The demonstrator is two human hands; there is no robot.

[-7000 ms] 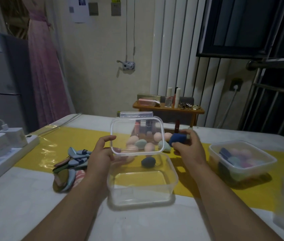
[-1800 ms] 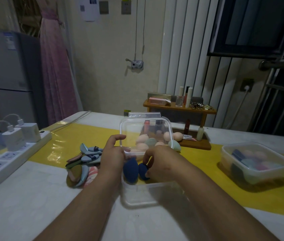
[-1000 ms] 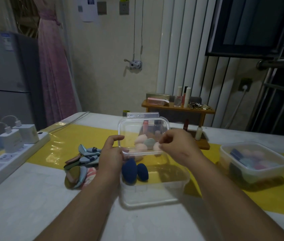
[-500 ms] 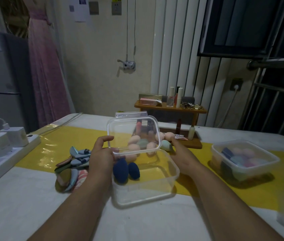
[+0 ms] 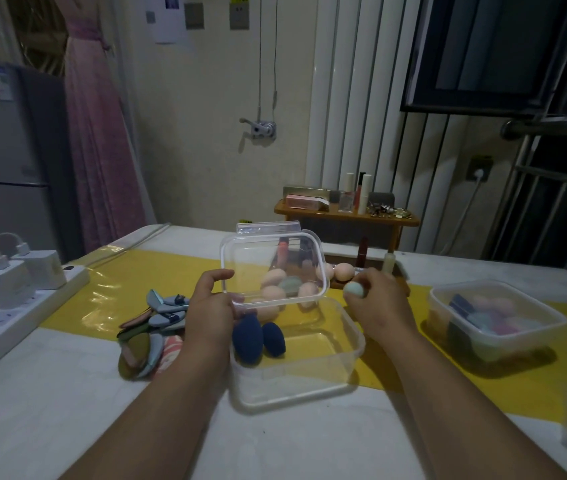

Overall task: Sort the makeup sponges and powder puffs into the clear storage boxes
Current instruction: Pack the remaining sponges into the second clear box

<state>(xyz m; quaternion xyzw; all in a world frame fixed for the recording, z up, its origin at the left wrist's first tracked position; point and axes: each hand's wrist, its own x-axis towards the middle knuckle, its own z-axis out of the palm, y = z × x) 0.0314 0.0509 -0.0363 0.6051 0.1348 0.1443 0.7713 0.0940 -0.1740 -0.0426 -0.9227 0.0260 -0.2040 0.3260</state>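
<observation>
Right hand (image 5: 379, 303) has lifted a mint sponge (image 5: 354, 289), pinched at the box's (image 5: 356, 344) two o'clock. Left hand (image 5: 209, 306) grips the lid (image 5: 251, 261). Yellow runner (image 5: 171, 271), white table (image 5: 50, 410); perhaps a fridge (image 5: 5, 150) at ten o'clock.

Dim room. Behind the small wooden shelf (image 5: 346, 218) rise white vertical slats (image 5: 351, 98); right of it a dark window (image 5: 504, 46) — left of it cream wall (image 5: 199, 150), pink dress (image 5: 98, 133), grey fridge (image 5: 5, 150).
</observation>
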